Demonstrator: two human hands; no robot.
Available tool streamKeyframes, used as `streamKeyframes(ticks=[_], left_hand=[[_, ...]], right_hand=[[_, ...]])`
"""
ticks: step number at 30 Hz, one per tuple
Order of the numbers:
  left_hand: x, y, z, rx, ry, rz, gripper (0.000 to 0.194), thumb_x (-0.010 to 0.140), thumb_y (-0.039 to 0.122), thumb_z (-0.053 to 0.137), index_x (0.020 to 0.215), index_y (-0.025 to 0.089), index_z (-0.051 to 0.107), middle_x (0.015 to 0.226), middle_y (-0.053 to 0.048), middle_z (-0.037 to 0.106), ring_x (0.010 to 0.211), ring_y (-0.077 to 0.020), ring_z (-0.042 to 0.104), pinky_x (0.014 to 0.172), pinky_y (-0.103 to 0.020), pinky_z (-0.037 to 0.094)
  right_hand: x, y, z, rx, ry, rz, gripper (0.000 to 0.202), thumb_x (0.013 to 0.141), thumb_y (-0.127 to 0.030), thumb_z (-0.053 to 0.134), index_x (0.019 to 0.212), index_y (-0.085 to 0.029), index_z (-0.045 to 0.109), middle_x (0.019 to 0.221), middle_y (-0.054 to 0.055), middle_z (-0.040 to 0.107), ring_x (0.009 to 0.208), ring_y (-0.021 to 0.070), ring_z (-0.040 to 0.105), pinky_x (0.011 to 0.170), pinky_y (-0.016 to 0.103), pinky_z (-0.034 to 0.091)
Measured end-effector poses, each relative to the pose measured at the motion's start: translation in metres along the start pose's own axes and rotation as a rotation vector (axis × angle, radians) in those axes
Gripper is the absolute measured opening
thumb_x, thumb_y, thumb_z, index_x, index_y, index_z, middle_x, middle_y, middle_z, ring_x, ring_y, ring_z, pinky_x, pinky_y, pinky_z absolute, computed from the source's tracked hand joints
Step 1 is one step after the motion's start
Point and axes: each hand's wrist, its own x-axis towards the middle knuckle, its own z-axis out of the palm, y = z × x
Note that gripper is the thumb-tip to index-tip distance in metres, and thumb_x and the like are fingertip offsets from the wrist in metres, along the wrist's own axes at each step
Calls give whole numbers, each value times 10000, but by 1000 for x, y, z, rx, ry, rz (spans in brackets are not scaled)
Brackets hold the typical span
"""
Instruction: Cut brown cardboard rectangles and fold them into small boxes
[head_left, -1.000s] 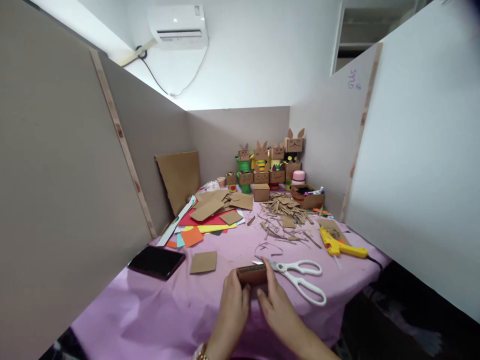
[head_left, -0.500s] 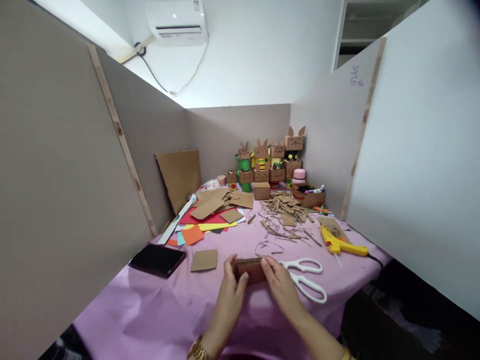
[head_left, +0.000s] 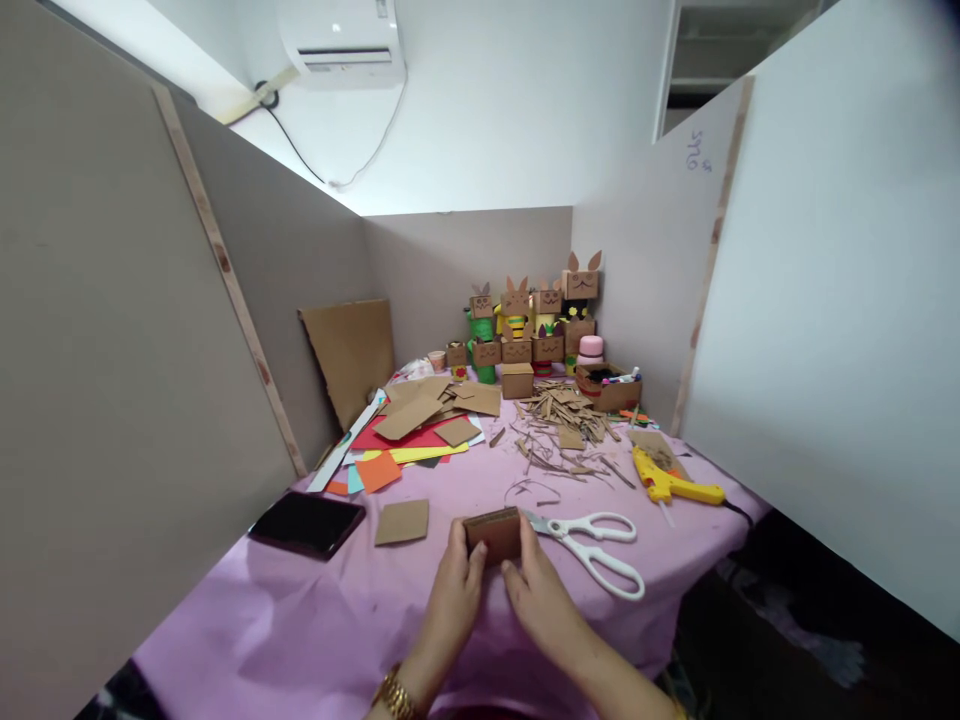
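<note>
Between both hands, near the table's front edge, is a small stack of brown cardboard pieces (head_left: 495, 538), held on edge with its layered rim facing up. My left hand (head_left: 457, 575) closes on its left end, thumb across the near face. My right hand (head_left: 536, 585) grips the right end, thumb low on the near side. White-handled scissors (head_left: 577, 540) lie just right of the stack, their blades partly hidden behind my right hand. To the left a single cardboard square (head_left: 402, 522) rests flat on the pink cloth.
A dark phone (head_left: 307, 524) lies at left, a yellow glue gun (head_left: 675, 482) at right. Behind are cardboard sheets (head_left: 409, 415), coloured paper (head_left: 379, 471) and a heap of cardboard scraps (head_left: 566, 408). Cardboard animal figures (head_left: 516, 300) stand at the back. Partition walls enclose the table.
My right hand has shifted from the stack's top corner to its right side, thumb now lower. The stack is slightly tilted and more scissor blade shows. The whole view has shifted slightly.
</note>
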Motion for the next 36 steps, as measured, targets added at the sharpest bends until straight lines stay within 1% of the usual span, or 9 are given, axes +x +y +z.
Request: streamKeyframes(ticks=[6, 10, 14, 18, 21, 24, 29, 33, 36], left_hand=[[-1, 5, -3, 8, -9, 5, 170, 813, 294, 476, 959, 209, 491, 941, -100, 613, 921, -273, 581, 850, -412, 434], [2, 4, -5, 11, -32, 6, 187, 798, 275, 488, 968, 197, 492, 966, -107, 611, 953, -274, 571, 885, -418, 416], [0, 6, -5, 21, -41, 17, 213, 817, 280, 449, 1000, 175, 478, 1001, -131, 598, 977, -277, 563, 894, -419, 412], [-2, 5, -4, 32, -44, 20, 230, 832, 298, 427, 1021, 173, 466, 1020, -139, 597, 994, -273, 564, 901, -403, 413], [-3, 2, -4, 48, -40, 8, 261, 812, 295, 461, 1037, 163, 475, 1054, -156, 601, 1034, -289, 555, 923, -420, 400], [-3, -1, -5, 64, -29, 11, 275, 804, 297, 470, 1045, 166, 489, 1067, -149, 615, 1046, -285, 559, 931, -424, 402], [-3, -6, -6, 96, -30, 34, 275, 805, 312, 466, 1040, 174, 508, 1095, -148, 625, 1034, -285, 571, 906, -438, 433], [-3, -9, -8, 127, -45, 48, 284, 803, 311, 477, 1051, 178, 518, 1091, -148, 637, 1051, -287, 569, 914, -441, 436], [-4, -12, -9, 150, -60, 66, 303, 824, 298, 445, 1096, 173, 495, 1132, -156, 624, 1063, -273, 569, 918, -431, 438]], right_hand=[[-2, 1, -5, -35, -16, -43, 614, 778, -76, 362, 1383, -52, 258, 1419, 176, 398, 1313, 192, 362, 1093, 391, 284], [-2, 4, -5, -60, -48, -61, 643, 742, -48, 376, 1374, -16, 264, 1417, 203, 393, 1311, 222, 365, 1092, 426, 278], [-2, 2, -4, -90, -50, -75, 637, 751, -47, 359, 1368, 54, 235, 1410, 257, 374, 1304, 248, 374, 1083, 441, 291], [-4, 1, -5, -129, -59, -93, 629, 760, -33, 337, 1372, 63, 224, 1417, 260, 359, 1321, 249, 343, 1092, 455, 271], [-5, 5, -6, -153, -78, -93, 672, 725, 0, 340, 1385, 30, 214, 1430, 228, 357, 1332, 223, 323, 1107, 445, 248], [-5, 6, -7, -178, -92, -75, 703, 706, 6, 340, 1396, -12, 207, 1441, 191, 358, 1338, 191, 310, 1116, 424, 234], [-7, 3, -10, -249, -127, -79, 667, 731, -15, 326, 1379, 72, 197, 1429, 255, 342, 1332, 235, 321, 1102, 445, 260], [-7, 3, -17, -314, -168, -107, 666, 733, -16, 325, 1383, 60, 200, 1417, 230, 381, 1325, 214, 339, 1103, 414, 273], [0, -4, -27, -382, -158, -137, 608, 791, -71, 317, 1375, 66, 218, 1435, 245, 340, 1340, 243, 306, 1099, 453, 273]])
